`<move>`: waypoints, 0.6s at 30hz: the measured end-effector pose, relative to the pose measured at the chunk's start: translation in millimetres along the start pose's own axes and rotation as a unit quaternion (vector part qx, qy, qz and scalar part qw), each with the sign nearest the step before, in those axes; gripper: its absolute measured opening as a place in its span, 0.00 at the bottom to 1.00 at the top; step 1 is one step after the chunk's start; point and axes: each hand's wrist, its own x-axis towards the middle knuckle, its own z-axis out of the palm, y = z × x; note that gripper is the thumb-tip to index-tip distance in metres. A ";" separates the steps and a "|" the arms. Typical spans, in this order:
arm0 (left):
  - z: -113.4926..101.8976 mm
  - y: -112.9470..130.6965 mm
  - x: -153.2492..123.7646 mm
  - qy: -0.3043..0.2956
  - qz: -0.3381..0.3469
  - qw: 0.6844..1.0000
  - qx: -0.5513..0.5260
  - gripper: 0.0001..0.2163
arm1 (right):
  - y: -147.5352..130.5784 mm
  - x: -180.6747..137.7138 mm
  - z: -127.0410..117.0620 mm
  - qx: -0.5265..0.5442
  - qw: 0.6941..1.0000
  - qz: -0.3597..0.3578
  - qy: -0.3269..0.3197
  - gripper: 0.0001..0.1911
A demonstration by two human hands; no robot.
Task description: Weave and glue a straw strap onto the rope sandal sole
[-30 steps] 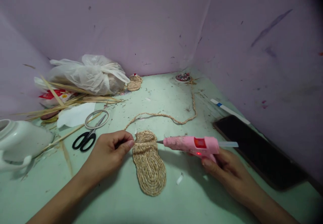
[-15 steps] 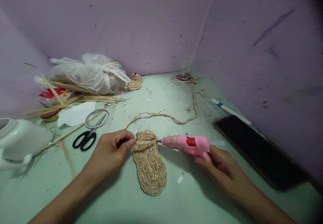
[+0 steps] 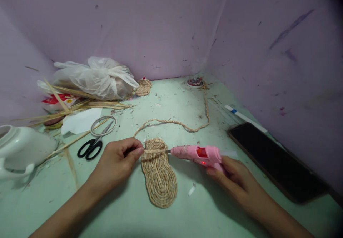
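A small woven straw slipper [image 3: 159, 175] lies on the pale green table [image 3: 128, 209], its toe pointing away from me. My left hand [image 3: 118, 164] is closed in a pinch on the strap at the slipper's left edge. My right hand [image 3: 233, 179] grips a pink glue gun [image 3: 199, 154] with a red light lit. The gun's nozzle touches the right end of the strap. A braided straw cord [image 3: 177, 123] runs from the slipper's toe in a loop toward the back.
Scissors [image 3: 97, 138] lie left of my hand, beside a white jug [image 3: 21, 148]. Straw stalks [image 3: 75, 107], a plastic bag [image 3: 93, 77] and a second small slipper [image 3: 144, 87] sit at the back. A dark phone [image 3: 273, 159] and a white stick [image 3: 245, 118] lie at the right, and lilac walls enclose the table.
My right hand has brought the glue gun leftward until its nozzle meets the strap. My left hand and the slipper have stayed put.
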 end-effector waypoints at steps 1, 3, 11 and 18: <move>0.0 0.4 -0.2 0.001 -0.001 1.000 -0.001 0.11 | -0.4 0.1 -0.3 0.000 1.000 0.000 0.001 0.16; 0.1 0.9 -0.6 0.001 0.000 1.000 -0.003 0.11 | -1.4 0.4 -1.2 0.000 1.000 0.000 0.001 0.16; 1.0 0.3 0.3 -0.001 0.010 1.000 -0.001 0.11 | -3.6 1.5 -2.7 0.008 1.000 0.007 -0.008 0.16; 1.6 -1.1 0.1 0.005 0.020 1.000 -0.002 0.11 | -3.6 2.1 -7.7 0.051 0.998 0.017 -0.016 0.14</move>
